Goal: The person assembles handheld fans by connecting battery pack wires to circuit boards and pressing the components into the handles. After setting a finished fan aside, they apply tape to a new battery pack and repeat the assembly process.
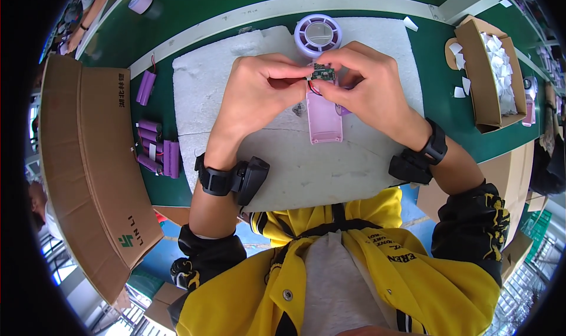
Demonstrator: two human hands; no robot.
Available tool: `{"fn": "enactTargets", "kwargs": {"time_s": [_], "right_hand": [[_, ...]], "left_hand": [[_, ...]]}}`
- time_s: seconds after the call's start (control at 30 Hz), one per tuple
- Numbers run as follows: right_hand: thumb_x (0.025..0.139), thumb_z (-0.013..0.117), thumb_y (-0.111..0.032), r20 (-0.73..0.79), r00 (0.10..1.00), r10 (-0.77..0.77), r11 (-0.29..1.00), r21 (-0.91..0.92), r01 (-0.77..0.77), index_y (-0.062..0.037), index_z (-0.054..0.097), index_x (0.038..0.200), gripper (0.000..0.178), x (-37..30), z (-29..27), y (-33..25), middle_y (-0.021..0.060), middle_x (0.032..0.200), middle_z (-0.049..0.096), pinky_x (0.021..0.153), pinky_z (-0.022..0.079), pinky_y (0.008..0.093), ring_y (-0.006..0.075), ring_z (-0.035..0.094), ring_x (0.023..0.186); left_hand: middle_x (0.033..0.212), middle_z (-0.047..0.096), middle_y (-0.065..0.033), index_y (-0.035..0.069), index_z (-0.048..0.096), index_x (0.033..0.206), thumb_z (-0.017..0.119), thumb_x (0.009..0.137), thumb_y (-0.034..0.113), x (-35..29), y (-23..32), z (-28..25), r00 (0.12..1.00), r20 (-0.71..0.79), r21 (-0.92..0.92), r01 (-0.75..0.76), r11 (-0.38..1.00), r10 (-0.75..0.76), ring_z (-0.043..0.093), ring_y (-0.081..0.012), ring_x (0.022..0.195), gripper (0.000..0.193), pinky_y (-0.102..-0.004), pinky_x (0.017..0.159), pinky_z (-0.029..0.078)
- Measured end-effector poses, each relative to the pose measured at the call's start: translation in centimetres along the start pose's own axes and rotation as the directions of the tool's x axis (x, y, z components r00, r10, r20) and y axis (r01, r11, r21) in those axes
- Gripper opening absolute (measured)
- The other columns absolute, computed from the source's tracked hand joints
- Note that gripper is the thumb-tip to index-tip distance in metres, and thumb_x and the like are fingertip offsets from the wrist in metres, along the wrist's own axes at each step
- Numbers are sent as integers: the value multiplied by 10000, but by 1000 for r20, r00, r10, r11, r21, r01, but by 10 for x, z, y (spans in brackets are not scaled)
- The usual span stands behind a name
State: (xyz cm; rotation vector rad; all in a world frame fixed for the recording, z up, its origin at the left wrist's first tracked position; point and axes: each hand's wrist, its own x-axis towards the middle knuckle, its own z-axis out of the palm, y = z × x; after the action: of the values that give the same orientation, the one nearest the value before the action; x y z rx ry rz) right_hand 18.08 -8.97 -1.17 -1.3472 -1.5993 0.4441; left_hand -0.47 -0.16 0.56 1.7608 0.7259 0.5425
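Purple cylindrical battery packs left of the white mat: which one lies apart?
The uppermost purple cylindrical battery pack in the picture: a gap of green tabletop separates it from the other packs, grouped below.

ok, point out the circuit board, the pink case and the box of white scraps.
Circuit board (323,74): head view, middle of its green face.
Pink case (325,123): head view, lower part of its flat panel.
Box (473,70): head view, its left wall.

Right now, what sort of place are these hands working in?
It looks like an electronics assembly workshop: a small green circuit board is being handled, purple batteries lie on the green bench, and a cardboard box of white scraps stands to the right.
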Motion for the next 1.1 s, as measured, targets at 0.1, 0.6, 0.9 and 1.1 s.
{"fn": "enactTargets", "kwargs": {"time_s": [0.1,0.6,0.9,1.1], "right_hand": [[731,807,-62,-1,1000,6,1000,0,-6,-25,696,1015,306,-1,1,-1,73,872,658,478,464,224,111,632,553],[800,710,-6,95,989,114,994,-13,-113,8,652,944,157,-1,-11,-12,68,882,646,479,456,240,125,631,541],[777,716,4,105,993,45,989,-143,-30,0,643,928,167,-3,-13,-14,70,890,645,503,481,251,157,646,559],[785,718,-3,109,993,32,986,-164,-14,-8,655,949,175,-2,-14,-15,67,900,650,521,496,247,161,657,579]], "left_hand": [[824,706,-78,2,737,998,716,752,-26,-1,-1,0,1000,-13,20,-2,1000,3,631,-97,709,249,-236,645,514],[949,661,-41,8,658,1103,637,814,-65,2,1,-7,972,220,-167,117,979,-79,626,-96,819,299,-246,739,509],[1007,638,-27,6,621,1126,582,843,-57,4,-4,1,979,200,-179,61,982,-24,595,-89,812,292,-254,732,493],[1013,637,-29,6,622,1117,589,842,-53,3,-1,2,980,199,-161,60,985,-27,596,-92,814,283,-253,732,491]]}}
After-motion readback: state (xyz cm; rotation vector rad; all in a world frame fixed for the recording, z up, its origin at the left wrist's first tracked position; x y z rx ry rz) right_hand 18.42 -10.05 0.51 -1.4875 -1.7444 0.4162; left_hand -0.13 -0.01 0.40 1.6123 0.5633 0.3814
